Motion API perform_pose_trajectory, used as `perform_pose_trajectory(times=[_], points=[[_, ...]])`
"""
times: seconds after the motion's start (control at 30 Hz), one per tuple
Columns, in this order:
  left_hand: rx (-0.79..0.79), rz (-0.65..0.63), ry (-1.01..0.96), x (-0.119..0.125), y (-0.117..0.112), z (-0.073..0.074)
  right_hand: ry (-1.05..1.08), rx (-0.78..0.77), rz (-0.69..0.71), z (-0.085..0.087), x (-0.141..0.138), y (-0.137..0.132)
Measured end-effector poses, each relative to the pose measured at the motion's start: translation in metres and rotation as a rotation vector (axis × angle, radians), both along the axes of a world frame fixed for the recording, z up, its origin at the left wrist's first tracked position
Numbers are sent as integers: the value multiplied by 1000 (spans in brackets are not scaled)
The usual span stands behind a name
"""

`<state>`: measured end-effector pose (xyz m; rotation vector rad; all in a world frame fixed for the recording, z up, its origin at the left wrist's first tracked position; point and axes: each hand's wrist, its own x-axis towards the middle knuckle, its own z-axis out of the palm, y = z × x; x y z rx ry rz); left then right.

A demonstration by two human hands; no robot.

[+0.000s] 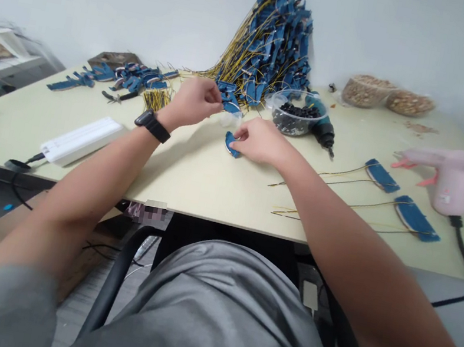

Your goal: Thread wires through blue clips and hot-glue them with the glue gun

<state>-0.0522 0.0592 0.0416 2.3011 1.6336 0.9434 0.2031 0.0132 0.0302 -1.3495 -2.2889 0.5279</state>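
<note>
My right hand (pixel 262 141) pinches a small curved blue piece (pixel 230 144) with a pale edge, low over the table's middle or resting on it. To its left and slightly higher, my left hand (pixel 194 102) is raised with thumb and fingertips together. Whatever may be between those fingertips is too small to make out. A whitish, see-through lump (pixel 229 119) lies between the two hands. Just behind my left fingertips are more blue pieces (pixel 229 98), at the foot of a tall heap of blue pieces (pixel 278 38) with yellow and black wires.
Right of my hands are a clear tub (pixel 297 122) of black parts, a power drill (pixel 324 131), two wired blue pieces (pixel 382 175) and a pink glue gun (pixel 456 177). Leftward lie a white power adapter (pixel 83 140), pliers (pixel 120 97) and loose blue pieces (pixel 136 78). Bags of brownish bits (pixel 367 91) stand behind.
</note>
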Motion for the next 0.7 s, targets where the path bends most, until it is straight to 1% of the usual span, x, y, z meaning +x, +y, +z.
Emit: perform_pose_trajectory(times=[0.07,0.1,0.17,0.23,0.3,0.37,0.43,0.5,0.6,0.7], points=[[80,-5,129,-22,-1,15,21,10,0,-2,-1,0],[78,-4,194,-34,-1,22,26,17,-1,-4,-1,0],[22,35,316,-61,2,32,27,37,-2,-7,0,3],[-53,111,405,-88,9,37,32,57,2,-9,1,7],[-131,165,449,-111,18,39,42,66,5,-10,1,9],[-247,135,511,-127,24,40,60,79,1,-9,0,10],[-367,49,564,-135,25,41,73,99,-6,-8,-1,9],[-448,-23,589,-136,23,42,78,112,-18,-6,-2,7],[-500,-43,627,-131,21,41,79,109,-28,-6,-2,7],[-519,-61,656,-127,25,36,38,75,-28,-9,-2,7]])
